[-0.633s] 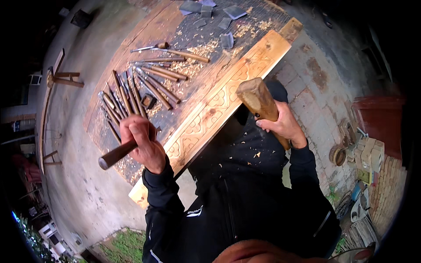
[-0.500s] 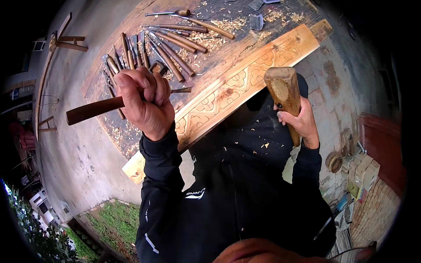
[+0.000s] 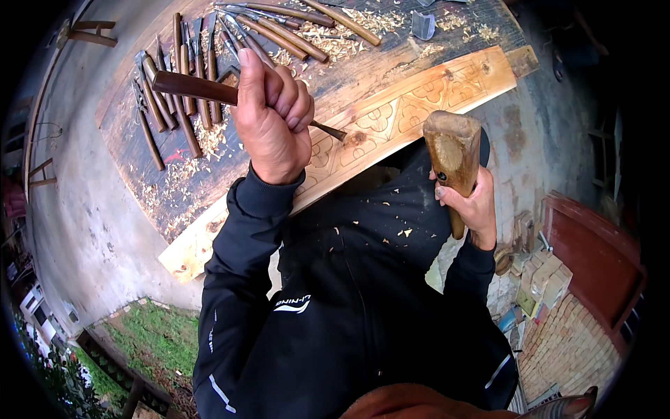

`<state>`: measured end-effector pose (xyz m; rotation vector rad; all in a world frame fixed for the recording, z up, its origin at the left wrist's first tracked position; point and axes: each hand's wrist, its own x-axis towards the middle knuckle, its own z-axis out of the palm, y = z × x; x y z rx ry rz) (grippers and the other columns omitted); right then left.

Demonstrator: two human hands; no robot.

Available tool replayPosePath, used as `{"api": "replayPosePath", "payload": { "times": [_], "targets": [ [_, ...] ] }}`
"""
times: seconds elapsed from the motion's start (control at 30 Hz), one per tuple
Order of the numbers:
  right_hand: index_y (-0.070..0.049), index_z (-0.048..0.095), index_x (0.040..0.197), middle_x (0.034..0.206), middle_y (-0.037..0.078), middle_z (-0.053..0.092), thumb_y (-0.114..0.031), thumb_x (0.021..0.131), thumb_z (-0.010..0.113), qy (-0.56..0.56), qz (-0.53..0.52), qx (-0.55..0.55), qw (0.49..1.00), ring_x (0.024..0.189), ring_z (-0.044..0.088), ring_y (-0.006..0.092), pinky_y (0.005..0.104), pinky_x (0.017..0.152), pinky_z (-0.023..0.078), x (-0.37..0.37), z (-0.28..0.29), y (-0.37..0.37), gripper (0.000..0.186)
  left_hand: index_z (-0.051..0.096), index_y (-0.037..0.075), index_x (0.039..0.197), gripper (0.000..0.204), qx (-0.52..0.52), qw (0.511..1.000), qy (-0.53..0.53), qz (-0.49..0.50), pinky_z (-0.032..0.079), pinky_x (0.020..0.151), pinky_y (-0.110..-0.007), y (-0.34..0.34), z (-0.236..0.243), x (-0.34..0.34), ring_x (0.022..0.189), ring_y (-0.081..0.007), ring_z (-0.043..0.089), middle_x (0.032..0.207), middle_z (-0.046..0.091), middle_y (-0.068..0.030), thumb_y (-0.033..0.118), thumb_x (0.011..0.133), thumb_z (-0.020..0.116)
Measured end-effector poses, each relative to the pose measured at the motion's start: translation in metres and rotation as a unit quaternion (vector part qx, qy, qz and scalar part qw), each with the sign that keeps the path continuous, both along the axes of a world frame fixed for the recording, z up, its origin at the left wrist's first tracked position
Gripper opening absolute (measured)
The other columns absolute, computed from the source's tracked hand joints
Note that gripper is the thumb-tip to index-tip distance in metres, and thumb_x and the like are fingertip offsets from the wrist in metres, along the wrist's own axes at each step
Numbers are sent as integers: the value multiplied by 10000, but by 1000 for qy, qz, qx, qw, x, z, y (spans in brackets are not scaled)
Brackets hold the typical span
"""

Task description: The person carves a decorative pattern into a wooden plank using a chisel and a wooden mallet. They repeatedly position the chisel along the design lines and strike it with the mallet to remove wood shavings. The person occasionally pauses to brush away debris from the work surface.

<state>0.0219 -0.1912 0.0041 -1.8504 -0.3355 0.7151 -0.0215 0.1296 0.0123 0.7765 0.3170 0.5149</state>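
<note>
My left hand is closed around a wood-carving chisel with a brown wooden handle. Its dark, flared blade points right, with the tip over the carved board; I cannot tell whether it touches the wood. This long, pale board lies slantwise along the bench's near edge, cut with a row of flower shapes and zigzag lines. On the right, my right hand grips a worn wooden mallet by its handle, head up, near the board's edge. The hand hides part of the chisel's middle.
Several chisels and gouges lie fanned across the worn wooden bench among wood shavings. A small grey piece sits at the far side. Stacked bricks and a reddish-brown panel stand at the right.
My left hand has moved right and away from me, bringing the chisel's tip from beside the board to over its pattern. The mallet stays in my right hand. The view has shifted slightly.
</note>
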Motion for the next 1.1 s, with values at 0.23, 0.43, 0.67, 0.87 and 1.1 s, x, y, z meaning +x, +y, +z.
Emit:
{"api": "replayPosePath", "payload": {
  "times": [0.23, 0.43, 0.67, 0.87, 1.1],
  "targets": [
    [34, 671, 1120, 963, 100, 748, -168, 781, 837, 1, -6, -8, 1000, 886, 709, 170, 321, 826, 554, -1, 3, 3, 428, 302, 164, 640, 573, -37, 998, -16, -41, 201, 404, -257, 0, -2, 1, 424, -79, 229, 537, 266, 36, 449, 1107, 471],
    [37, 666, 1102, 930, 77, 710, -125, 827, 784, -27, 2, 20, 999, 696, 629, 105, 260, 620, 535, -3, 1, 6, 340, 306, 154, 636, 564, -32, 998, -10, -53, 200, 412, -265, -1, -9, 0, 425, -82, 222, 541, 270, 32, 410, 1116, 455],
    [37, 665, 1086, 927, 70, 707, -148, 810, 794, -30, 2, 14, 999, 693, 623, 100, 258, 619, 520, -3, 4, 8, 356, 314, 149, 639, 552, -32, 995, -29, -88, 197, 414, -268, 2, -11, 2, 424, -85, 224, 539, 281, 26, 386, 1123, 434],
    [34, 666, 1117, 937, 84, 742, -176, 776, 858, -17, 4, -1, 1000, 861, 692, 148, 316, 816, 551, 1, 6, 4, 444, 320, 142, 641, 551, -33, 994, -27, -101, 196, 414, -264, 2, -10, 5, 426, -86, 219, 539, 289, 21, 386, 1125, 418],
    [32, 667, 1092, 944, 80, 717, -162, 787, 809, -48, 4, 16, 999, 723, 637, 112, 272, 646, 525, -2, 3, 5, 389, 336, 123, 661, 531, 17, 996, 2, -82, 178, 425, -269, -19, 2, 9, 452, -67, 213, 567, 277, 38, 343, 1101, 535]
  ]
}}
